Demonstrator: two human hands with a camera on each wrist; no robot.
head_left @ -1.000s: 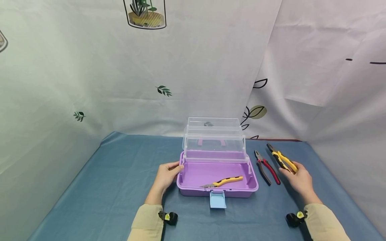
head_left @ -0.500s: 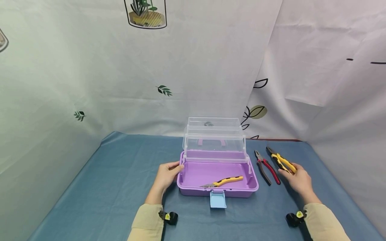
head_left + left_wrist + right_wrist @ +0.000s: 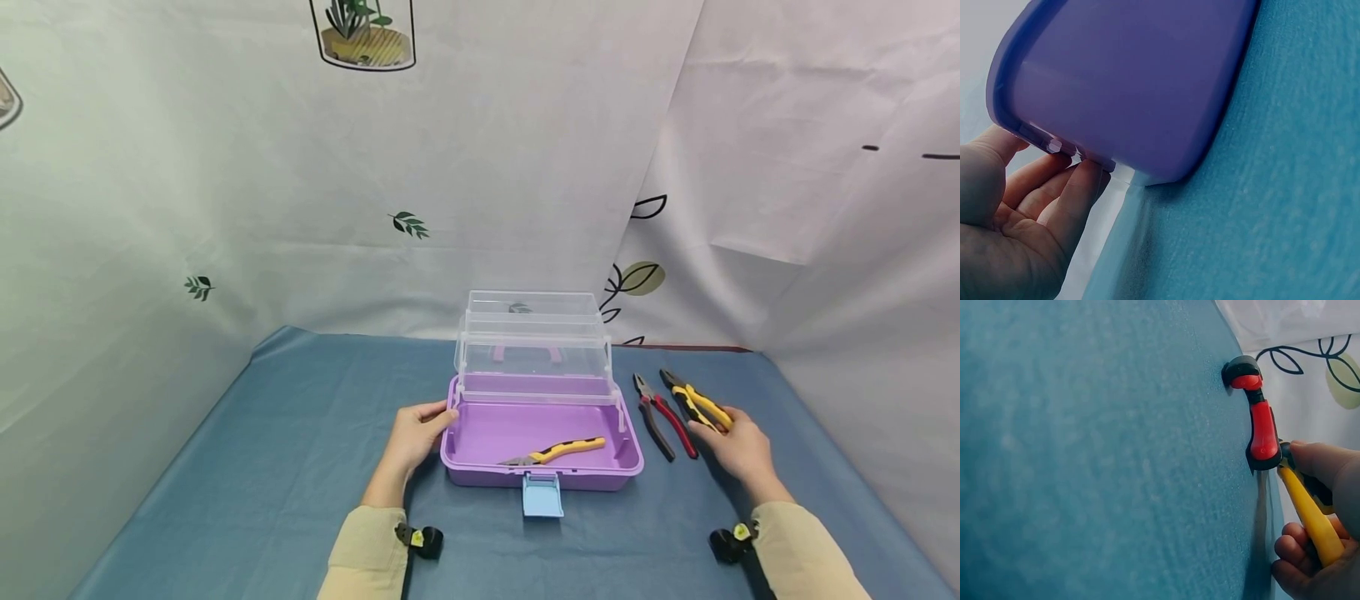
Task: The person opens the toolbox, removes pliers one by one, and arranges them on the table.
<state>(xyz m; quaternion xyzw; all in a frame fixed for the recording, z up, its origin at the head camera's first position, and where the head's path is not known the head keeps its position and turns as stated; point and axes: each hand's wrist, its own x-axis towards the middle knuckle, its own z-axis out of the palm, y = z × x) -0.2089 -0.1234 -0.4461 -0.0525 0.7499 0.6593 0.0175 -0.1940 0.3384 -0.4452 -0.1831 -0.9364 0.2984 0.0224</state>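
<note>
A purple toolbox point(image 3: 491, 425) with its clear lid point(image 3: 532, 329) raised stands on the blue cloth. My left hand point(image 3: 412, 435) pinches the box's left rim, thumb at the edge; in the left wrist view the fingers point(image 3: 1079, 194) reach under that rim. Yellow-and-black pliers point(image 3: 705, 408) are gripped by the handles in my right hand point(image 3: 741, 454), their dark jaws pointing away from me. Just left of them lie red-and-black pliers point(image 3: 678, 427), handles spread. Inside the toolbox rests another pair of pliers with yellow handles point(image 3: 573, 448).
A light blue latch point(image 3: 542, 497) hangs down at the toolbox's front. The blue cloth point(image 3: 315, 450) covers the table, and pale patterned fabric point(image 3: 300, 167) rises behind it and at both sides.
My right hand has shifted slightly left, and the pliers in it have moved a little left and nearer to me. The left hand and toolbox keep their places.
</note>
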